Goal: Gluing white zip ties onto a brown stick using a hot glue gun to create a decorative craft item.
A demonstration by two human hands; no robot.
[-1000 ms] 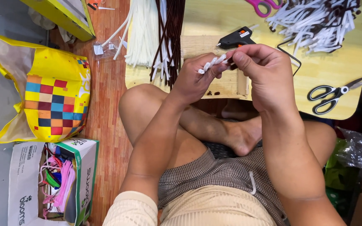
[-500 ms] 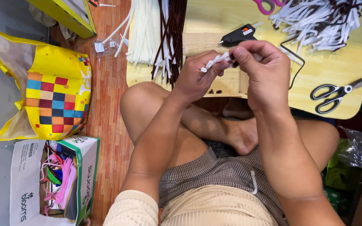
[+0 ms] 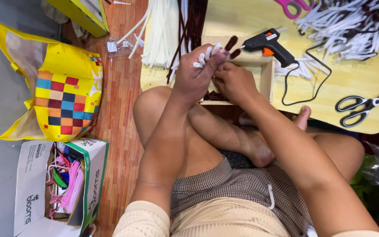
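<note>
A: Left side?
B: Yellow checked woven bag [image 3: 62, 94]; open cardboard box of coloured strands [image 3: 62, 186].

A: Hands?
B: Left hand [image 3: 196, 74], fingers closed round white and dark-brown fuzzy stems [image 3: 213, 50], above the small wooden box [image 3: 266, 74]. Right hand [image 3: 235, 83] curled beside it, contents hidden.

A: Right?
B: Black glue gun [image 3: 268, 44]; black-handled scissors [image 3: 358, 107].

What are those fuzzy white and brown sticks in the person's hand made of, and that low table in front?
The short sticks in the left hand look like pipe cleaners: soft, fuzzy fibre, probably over thin wire, matt white and dark brown. The low table looks like pale wood or laminate, smooth with a slight sheen and a rounded edge.
</note>
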